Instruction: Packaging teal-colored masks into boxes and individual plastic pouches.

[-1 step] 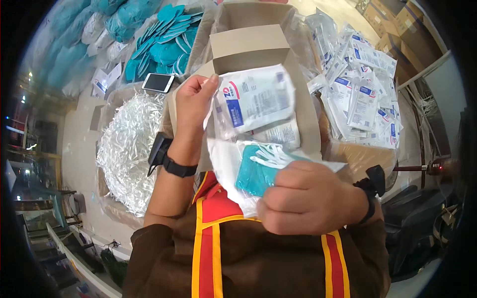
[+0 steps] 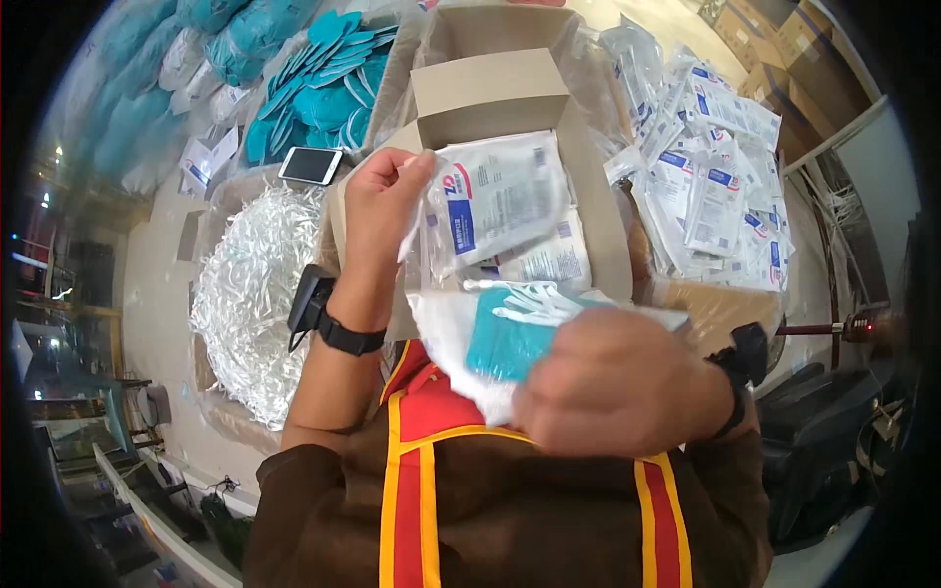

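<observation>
Between thumb and fingers, my left hand [image 2: 392, 201] pinches the left edge of a white printed packet [image 2: 505, 196], tilted over an open cardboard box [image 2: 490, 86]. Another printed packet [image 2: 551, 261] lies in the box below it. Closer to my body, my right hand [image 2: 618, 380] is closed and smeared by motion. It grips the right part of a white packet [image 2: 446, 338] with a clear front. A folded teal face mask [image 2: 505, 343] with white ear straps [image 2: 534, 302] shows in that packet. My right fingertips are hidden.
Left of the box stands a carton of white straps [image 2: 260, 294]. A phone [image 2: 311, 165] lies beyond it, beside a carton of loose teal masks [image 2: 328, 93]. On the right, printed packets [image 2: 711, 181] fill another carton [image 2: 720, 292]. Brown boxes [image 2: 799, 49] stand far right.
The packet in my left hand has shifted slightly left and swung a little. My right hand has moved slightly and become blurred, keeping its grip on the packet with the teal mask.
</observation>
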`<control>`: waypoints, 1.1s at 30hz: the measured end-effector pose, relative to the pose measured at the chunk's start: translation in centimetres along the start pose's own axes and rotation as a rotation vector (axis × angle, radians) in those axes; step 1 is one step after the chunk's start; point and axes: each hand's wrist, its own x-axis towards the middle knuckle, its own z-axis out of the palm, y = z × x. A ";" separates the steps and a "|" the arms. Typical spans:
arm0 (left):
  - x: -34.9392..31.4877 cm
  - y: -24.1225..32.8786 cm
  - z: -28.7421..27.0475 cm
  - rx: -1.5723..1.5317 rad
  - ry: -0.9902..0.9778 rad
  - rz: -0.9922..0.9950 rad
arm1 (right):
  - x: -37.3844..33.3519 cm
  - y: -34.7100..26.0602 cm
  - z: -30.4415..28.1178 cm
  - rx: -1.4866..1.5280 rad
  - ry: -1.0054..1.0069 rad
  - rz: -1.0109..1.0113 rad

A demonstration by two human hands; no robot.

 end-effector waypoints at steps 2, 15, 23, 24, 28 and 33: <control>-1.9 1.6 0.4 -0.025 -0.050 0.022 | 0.3 2.0 -0.9 -0.192 0.037 0.102; -5.3 3.9 2.8 0.355 -0.407 0.236 | -0.6 9.6 0.7 0.018 0.122 0.297; -5.7 3.6 3.0 0.204 -0.322 0.100 | -0.3 7.8 1.6 0.421 0.065 0.706; -5.6 3.7 2.9 0.058 -0.320 -0.059 | 0.1 7.5 1.7 0.146 0.113 0.539; -5.4 4.1 3.2 -0.115 -0.229 -0.031 | 1.1 5.6 1.1 -0.277 0.118 0.282; -0.3 0.6 -0.3 -0.161 -0.066 0.065 | 0.5 2.0 1.8 -0.228 0.121 0.081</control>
